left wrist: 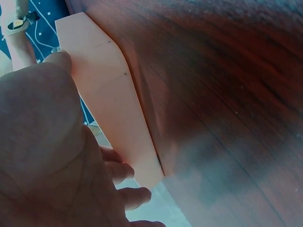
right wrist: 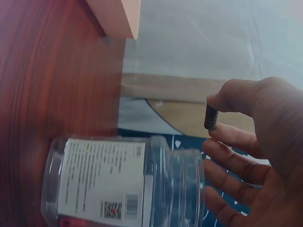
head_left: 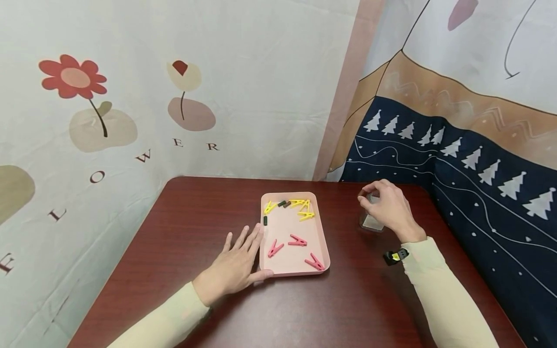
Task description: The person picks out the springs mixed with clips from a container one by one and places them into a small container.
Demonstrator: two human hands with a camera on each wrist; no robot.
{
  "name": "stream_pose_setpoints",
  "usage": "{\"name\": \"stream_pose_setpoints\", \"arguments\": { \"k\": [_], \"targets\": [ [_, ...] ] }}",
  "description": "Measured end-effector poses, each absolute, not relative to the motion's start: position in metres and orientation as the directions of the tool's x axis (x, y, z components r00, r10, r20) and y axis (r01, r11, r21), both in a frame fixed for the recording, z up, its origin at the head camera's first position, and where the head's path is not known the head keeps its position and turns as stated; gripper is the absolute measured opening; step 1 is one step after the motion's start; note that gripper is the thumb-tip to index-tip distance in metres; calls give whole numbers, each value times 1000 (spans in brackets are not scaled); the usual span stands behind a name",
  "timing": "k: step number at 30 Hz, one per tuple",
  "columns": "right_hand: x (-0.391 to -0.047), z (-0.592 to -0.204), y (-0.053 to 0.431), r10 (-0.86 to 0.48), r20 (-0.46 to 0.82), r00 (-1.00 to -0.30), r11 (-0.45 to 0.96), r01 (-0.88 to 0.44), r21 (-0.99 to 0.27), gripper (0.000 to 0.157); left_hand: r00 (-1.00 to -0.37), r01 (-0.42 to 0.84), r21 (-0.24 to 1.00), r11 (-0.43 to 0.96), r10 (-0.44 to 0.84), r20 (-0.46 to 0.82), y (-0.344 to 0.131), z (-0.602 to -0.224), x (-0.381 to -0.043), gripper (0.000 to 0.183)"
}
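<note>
Between thumb and index finger, my right hand (head_left: 389,205) pinches a small dark ribbed cylinder (right wrist: 211,117). That hand is over the mouth of a clear plastic jar (right wrist: 158,189) with a white printed label (right wrist: 102,179); something red shows low inside it. My left hand (head_left: 235,263) rests against the left side of a pink tray (head_left: 289,273), its fingers straight along the rim and the thumb at the near corner. In the tray lie several yellow clothespins (head_left: 306,215), three pink clothespins (head_left: 298,240) and three small dark cylinders (head_left: 265,221).
A dark red-brown wooden table (head_left: 196,208) carries the tray and the jar. Behind it hangs a pale cloth (head_left: 261,121) with printed flowers, and on the right a navy cloth (head_left: 470,193) with white trees. A dark band (head_left: 395,256) sits on the right wrist.
</note>
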State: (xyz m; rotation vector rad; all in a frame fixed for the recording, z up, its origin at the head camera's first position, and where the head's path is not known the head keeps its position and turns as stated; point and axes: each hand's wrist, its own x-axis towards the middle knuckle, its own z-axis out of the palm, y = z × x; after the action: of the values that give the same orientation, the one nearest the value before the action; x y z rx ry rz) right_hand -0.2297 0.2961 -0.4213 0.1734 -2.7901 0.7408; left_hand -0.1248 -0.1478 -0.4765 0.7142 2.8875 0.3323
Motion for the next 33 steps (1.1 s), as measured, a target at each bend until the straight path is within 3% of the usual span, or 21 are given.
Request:
{"name": "stream_pose_setpoints", "arguments": {
  "k": [12, 22, 33],
  "targets": [
    [-225, -426, 317, -13, 270, -963, 876, -141, -461, 38, -875, 444, 244, 862, 476, -87, -147, -478, -125, 114],
    [-223, -430, 327, -2, 345, -938, 873, -170, -456, 33, -879, 434, 249, 866, 467, -93, -146, -476, -124, 116],
    [-223, -434, 328, 1, 343, -939, 870, -168, -464, 33, -881, 428, 255, 867, 463, -96, -147, -476, -124, 116]
  ]
}}
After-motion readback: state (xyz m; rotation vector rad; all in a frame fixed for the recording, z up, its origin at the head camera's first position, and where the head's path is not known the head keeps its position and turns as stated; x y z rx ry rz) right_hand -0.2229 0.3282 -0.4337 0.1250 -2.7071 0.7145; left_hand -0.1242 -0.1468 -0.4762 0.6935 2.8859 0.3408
